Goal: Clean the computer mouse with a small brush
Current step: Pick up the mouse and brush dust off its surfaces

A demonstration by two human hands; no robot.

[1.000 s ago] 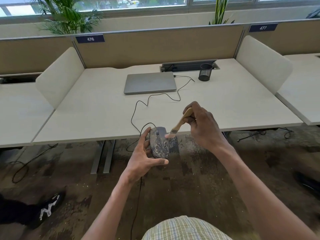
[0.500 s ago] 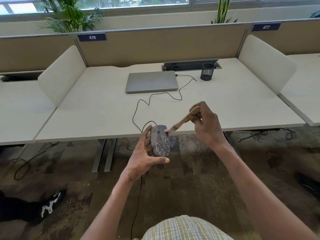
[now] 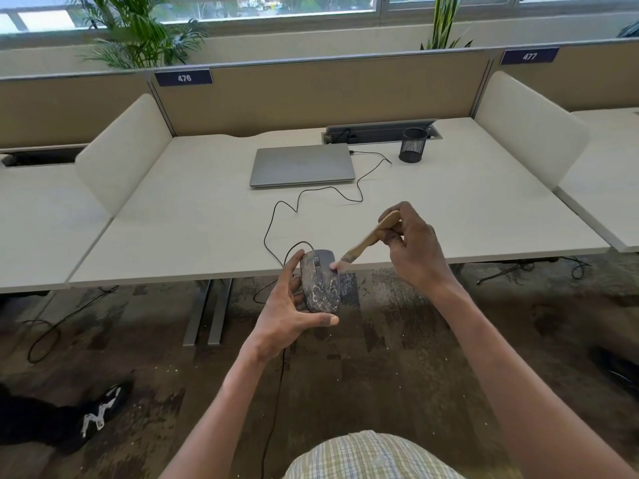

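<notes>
A pale desk [image 3: 449,216] runs under the windows, a closed laptop [image 3: 302,164] near its back edge. Just past the front edge, the left hand [image 3: 288,311] cradles the mouse [image 3: 320,281] in the air, thumb and fingers curled round its sides. The right hand [image 3: 413,248] pinches the wooden brush [image 3: 366,240], bristles touching the mouse's front right. The shell looks mottled with pale grime (most of it), so I judge the cleaning far from finished.

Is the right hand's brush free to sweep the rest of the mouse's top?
Probably yes. The left hand holds the mouse by its sides and rear, so its top is bare; the brush in the right hand already touches the front right edge.
</notes>
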